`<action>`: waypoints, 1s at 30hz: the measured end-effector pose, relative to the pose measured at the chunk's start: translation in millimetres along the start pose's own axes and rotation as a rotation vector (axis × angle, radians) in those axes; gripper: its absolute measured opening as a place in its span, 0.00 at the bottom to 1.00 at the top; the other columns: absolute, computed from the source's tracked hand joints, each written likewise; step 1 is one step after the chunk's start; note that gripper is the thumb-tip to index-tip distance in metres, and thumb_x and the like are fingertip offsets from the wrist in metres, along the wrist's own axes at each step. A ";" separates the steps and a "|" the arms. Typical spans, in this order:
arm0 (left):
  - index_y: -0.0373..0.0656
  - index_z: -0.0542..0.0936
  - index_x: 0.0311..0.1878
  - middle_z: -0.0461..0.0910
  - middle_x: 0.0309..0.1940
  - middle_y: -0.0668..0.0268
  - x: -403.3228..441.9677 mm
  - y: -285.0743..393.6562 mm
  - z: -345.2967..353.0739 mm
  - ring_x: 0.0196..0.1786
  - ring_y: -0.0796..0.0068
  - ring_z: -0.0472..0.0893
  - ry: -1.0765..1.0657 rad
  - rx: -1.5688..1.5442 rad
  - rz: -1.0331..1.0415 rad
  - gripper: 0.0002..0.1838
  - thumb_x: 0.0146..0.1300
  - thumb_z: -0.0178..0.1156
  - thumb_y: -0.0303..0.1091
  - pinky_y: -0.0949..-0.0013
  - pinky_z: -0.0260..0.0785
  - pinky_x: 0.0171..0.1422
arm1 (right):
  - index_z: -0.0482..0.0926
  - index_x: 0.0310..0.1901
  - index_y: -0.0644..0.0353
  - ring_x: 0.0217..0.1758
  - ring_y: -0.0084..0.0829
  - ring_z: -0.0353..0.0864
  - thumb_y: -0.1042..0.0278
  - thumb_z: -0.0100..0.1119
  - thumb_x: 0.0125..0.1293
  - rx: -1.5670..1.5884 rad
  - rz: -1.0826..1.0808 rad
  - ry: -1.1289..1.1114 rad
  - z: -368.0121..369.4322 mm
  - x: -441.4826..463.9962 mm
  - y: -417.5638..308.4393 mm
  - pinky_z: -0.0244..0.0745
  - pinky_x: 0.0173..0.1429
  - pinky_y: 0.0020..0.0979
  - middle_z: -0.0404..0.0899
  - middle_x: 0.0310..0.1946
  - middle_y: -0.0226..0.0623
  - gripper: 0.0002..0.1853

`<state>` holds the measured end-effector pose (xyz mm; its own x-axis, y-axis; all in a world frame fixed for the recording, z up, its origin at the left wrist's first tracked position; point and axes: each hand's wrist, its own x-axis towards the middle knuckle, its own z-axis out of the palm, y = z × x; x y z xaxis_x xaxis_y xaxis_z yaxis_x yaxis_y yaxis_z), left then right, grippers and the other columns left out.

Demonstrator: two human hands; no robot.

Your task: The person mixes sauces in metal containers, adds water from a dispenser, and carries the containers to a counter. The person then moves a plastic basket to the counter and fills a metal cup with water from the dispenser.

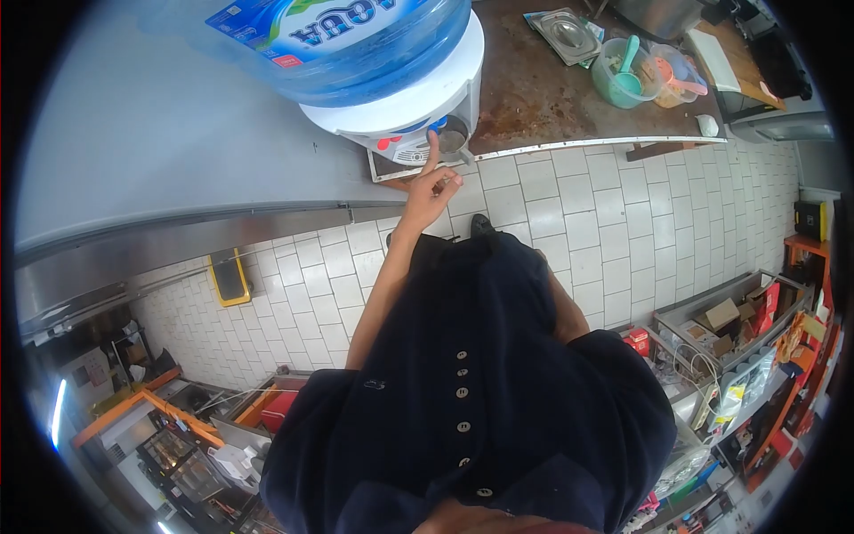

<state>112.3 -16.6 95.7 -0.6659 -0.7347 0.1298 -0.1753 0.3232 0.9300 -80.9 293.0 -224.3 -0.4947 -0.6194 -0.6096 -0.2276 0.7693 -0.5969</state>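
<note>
My left hand [431,191] reaches up to the front of a white water dispenser [391,120]. Its index finger is stretched out, with the tip at the blue tap lever [439,125]; the other fingers curl loosely and hold nothing. Beside that fingertip a grey metal mug [454,141] stands under the tap, its handle towards me. How much water is in it I cannot make out. A large blue water bottle [391,62] sits upside down on the dispenser. Of my right arm only the forearm [566,311] shows at my side; the hand is hidden behind my dark shirt.
The dispenser stands on a stained brown table [534,98] with a pale edge. Towards its right are a green tub [614,84] with a scoop, a tub with a pink scoop [680,84], a metal lid [569,36] and a pot [658,13]. A grey metal surface [178,133] adjoins at left.
</note>
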 end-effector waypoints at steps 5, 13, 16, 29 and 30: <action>0.39 0.80 0.33 0.49 0.81 0.57 0.0 5.7 -4.4 0.22 0.88 0.70 -0.025 -0.016 -0.044 0.08 0.66 0.64 0.32 0.80 0.66 0.32 | 0.84 0.36 0.61 0.47 0.46 0.85 0.52 0.62 0.63 0.028 -0.025 0.023 1.2 1.9 -5.3 0.79 0.50 0.38 0.85 0.40 0.50 0.17; 0.37 0.79 0.33 0.50 0.80 0.55 1.2 24.2 -2.1 0.24 0.86 0.76 -0.068 0.049 -0.088 0.07 0.64 0.65 0.29 0.77 0.69 0.32 | 0.83 0.39 0.62 0.51 0.48 0.84 0.52 0.66 0.59 -0.023 0.044 -0.043 27.3 19.6 18.3 0.77 0.54 0.40 0.84 0.43 0.53 0.19; 0.35 0.79 0.32 0.50 0.80 0.55 1.0 17.1 -0.9 0.26 0.84 0.79 -0.074 0.050 -0.079 0.08 0.63 0.66 0.29 0.77 0.70 0.33 | 0.83 0.41 0.62 0.53 0.48 0.83 0.52 0.68 0.57 -0.067 0.080 -0.096 44.9 39.0 33.4 0.77 0.56 0.41 0.84 0.45 0.54 0.20; 0.35 0.80 0.33 0.49 0.80 0.52 5.2 21.2 -6.8 0.25 0.86 0.75 -0.150 0.080 -0.137 0.09 0.65 0.65 0.30 0.76 0.69 0.34 | 0.82 0.47 0.64 0.39 0.29 0.84 0.58 0.62 0.67 0.443 -0.198 -0.210 -54.1 18.6 -158.1 0.79 0.44 0.30 0.85 0.39 0.40 0.16; 0.35 0.80 0.33 0.49 0.80 0.52 6.4 21.1 -8.1 0.25 0.86 0.75 -0.154 0.079 -0.137 0.09 0.65 0.65 0.30 0.76 0.69 0.34 | 0.81 0.48 0.63 0.35 0.26 0.83 0.59 0.62 0.68 0.422 -0.368 -0.179 -61.5 18.4 -180.7 0.79 0.41 0.28 0.84 0.40 0.36 0.16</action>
<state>110.2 -19.4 119.0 -0.7339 -0.6770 -0.0554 -0.3236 0.2767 0.9048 -100.5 152.2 -95.5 -0.2887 -0.8790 -0.3795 0.0144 0.3923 -0.9197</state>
